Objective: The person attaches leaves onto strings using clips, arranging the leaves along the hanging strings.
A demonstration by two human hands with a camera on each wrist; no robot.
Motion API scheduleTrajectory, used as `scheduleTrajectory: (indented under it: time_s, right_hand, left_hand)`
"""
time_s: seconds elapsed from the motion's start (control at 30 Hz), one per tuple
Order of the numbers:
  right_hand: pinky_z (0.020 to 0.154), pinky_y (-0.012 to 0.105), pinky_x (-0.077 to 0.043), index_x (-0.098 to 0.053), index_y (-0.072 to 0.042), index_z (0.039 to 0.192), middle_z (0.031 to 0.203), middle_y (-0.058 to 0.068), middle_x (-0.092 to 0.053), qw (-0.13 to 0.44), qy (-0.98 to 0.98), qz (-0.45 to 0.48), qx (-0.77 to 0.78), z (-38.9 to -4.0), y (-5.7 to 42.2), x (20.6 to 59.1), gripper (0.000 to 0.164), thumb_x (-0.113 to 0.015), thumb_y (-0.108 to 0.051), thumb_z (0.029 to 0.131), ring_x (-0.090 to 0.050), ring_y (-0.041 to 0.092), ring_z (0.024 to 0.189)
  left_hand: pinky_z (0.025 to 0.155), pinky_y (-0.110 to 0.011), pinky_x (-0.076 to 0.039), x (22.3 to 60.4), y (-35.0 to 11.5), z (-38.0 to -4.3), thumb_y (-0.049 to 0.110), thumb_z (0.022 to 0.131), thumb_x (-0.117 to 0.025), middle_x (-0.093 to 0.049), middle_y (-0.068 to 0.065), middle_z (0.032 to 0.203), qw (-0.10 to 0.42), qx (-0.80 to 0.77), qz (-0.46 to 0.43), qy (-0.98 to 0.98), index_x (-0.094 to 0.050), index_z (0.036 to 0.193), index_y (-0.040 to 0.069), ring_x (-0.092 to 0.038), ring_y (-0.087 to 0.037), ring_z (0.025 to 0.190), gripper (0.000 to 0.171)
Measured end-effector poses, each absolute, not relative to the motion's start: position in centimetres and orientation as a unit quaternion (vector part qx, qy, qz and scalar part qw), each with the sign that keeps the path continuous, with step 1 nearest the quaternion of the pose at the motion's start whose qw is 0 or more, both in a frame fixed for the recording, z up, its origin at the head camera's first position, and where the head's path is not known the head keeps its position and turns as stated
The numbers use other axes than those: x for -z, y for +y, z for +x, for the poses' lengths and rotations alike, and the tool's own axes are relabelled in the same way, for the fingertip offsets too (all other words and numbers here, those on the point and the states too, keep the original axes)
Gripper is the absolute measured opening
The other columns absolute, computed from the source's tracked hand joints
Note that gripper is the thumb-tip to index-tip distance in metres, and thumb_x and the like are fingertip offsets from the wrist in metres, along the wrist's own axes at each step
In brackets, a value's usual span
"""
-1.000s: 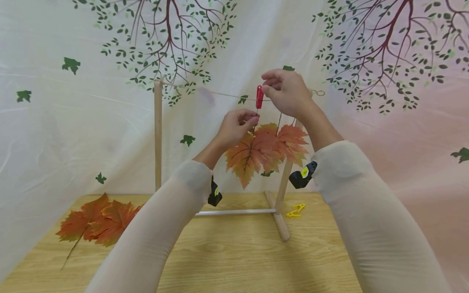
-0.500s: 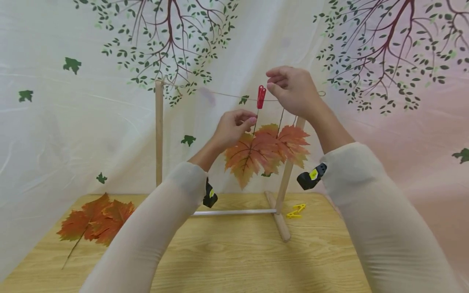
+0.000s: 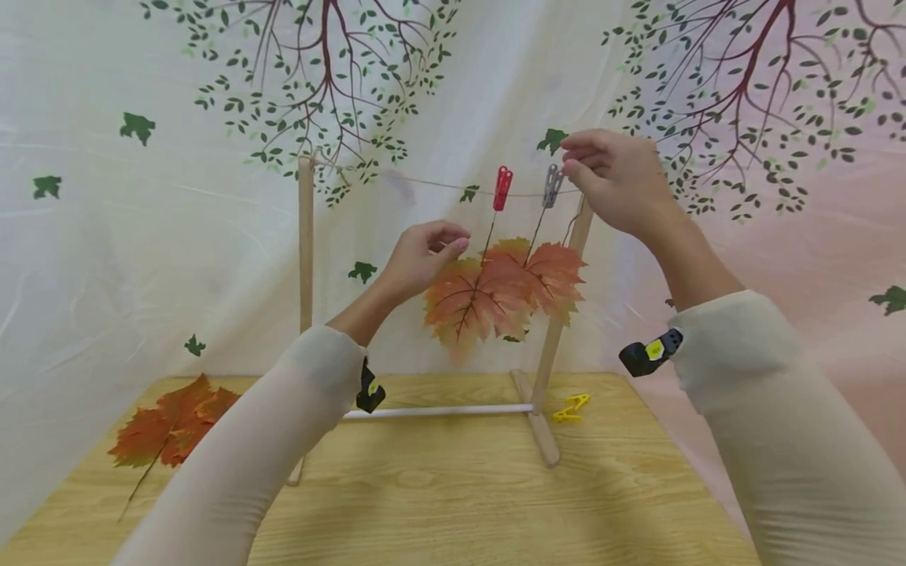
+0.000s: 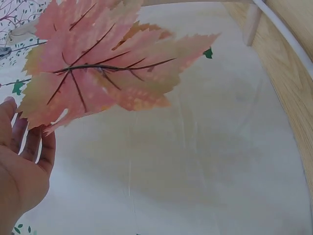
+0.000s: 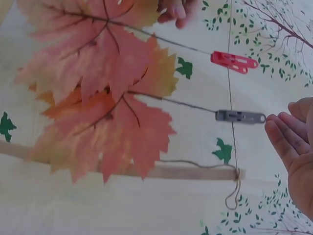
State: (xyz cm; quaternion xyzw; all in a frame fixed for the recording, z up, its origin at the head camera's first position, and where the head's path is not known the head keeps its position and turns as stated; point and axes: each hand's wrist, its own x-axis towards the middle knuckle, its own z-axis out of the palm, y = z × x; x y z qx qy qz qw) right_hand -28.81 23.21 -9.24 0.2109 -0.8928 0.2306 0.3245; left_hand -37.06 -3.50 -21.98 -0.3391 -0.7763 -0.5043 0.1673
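Orange-red, jagged artificial leaf (image 3: pixel 469 303): hangs below red plastic clothespin (image 3: pixel 502 190) | my left hand (image 3: pixel 423 255) left of clothespin, right hand (image 3: pixel 626 182) right; fingers loosely bent, pinching nothing | step, I judge: clipping finished; next calls for easing clear.

Mid-frame I see dark-veined leaves (image 3: pixel 470 297) blending orange and pink, a red peg (image 3: pixel 502 189) and a grey peg (image 3: pixel 551 189); lower right, yellow clips (image 3: pixel 566 413); bottom, a wood-grained tan table (image 3: pixel 439 495); top, maroon branches (image 3: pixel 326 47) patterning a whitish backdrop (image 3: pixel 241 236).
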Motion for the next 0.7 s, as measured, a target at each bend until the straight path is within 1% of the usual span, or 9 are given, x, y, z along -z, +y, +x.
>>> scheduleTrajectory:
  time_s: [0.13,0.3,0.4,0.53,0.7]
  right_hand:
    - [0.092,0.024,-0.054,-0.064,-0.005,0.135,0.121,0.014,-0.071,0.345,-0.885,0.198,-0.24,-28.6,24.6,9.4,0.034,-0.06,-0.02,0.105,-0.069,0.028,0.109]
    - [0.093,0.023,-0.053,-0.064,-0.005,0.135,0.123,0.014,-0.071,0.353,-0.888,0.179,-0.233,-28.5,26.4,9.7,0.036,-0.06,-0.024,0.105,-0.068,0.03,0.112]
    - [0.09,0.02,-0.053,-0.064,-0.006,0.135,0.122,0.013,-0.071,0.352,-0.893,0.163,-0.228,-28.4,27.4,10.2,0.037,-0.059,-0.027,0.105,-0.068,0.031,0.112]
    - [0.082,0.012,-0.049,-0.064,-0.007,0.136,0.122,0.013,-0.071,0.342,-0.901,0.143,-0.227,-28.5,29.0,11.2,0.039,-0.057,-0.03,0.106,-0.068,0.03,0.109]
    - [0.075,0.005,-0.044,-0.064,-0.003,0.134,0.119,0.016,-0.072,0.332,-0.905,0.128,-0.233,-28.8,31.1,13.1,0.039,-0.056,-0.028,0.106,-0.069,0.023,0.102]
  left_hand:
    - [0.077,-0.033,-0.056,22.4,-4.7,-36.8,0.025,0.104,-0.063,-0.072,-0.006,0.105,0.173,0.489,-0.337,-0.786,-0.071,0.119,0.007,-0.067,-0.02,0.091,0.025]
    - [0.078,-0.036,-0.055,23.1,-6.2,-36.5,0.023,0.105,-0.062,-0.072,-0.014,0.105,0.182,0.477,-0.342,-0.789,-0.07,0.12,0.004,-0.068,-0.023,0.09,0.027]
    - [0.077,-0.036,-0.054,23.5,-6.9,-36.1,0.023,0.105,-0.062,-0.073,-0.016,0.106,0.182,0.47,-0.348,-0.79,-0.07,0.121,0.002,-0.069,-0.023,0.09,0.028]
    - [0.076,-0.035,-0.054,24.1,-7.8,-35.5,0.023,0.105,-0.062,-0.074,-0.012,0.105,0.179,0.459,-0.35,-0.797,-0.07,0.121,0.001,-0.07,-0.022,0.09,0.028]
    - [0.075,-0.035,-0.055,25.1,-9.1,-34.9,0.021,0.105,-0.062,-0.074,-0.01,0.101,0.174,0.45,-0.351,-0.802,-0.071,0.121,0.001,-0.071,-0.025,0.089,0.027]
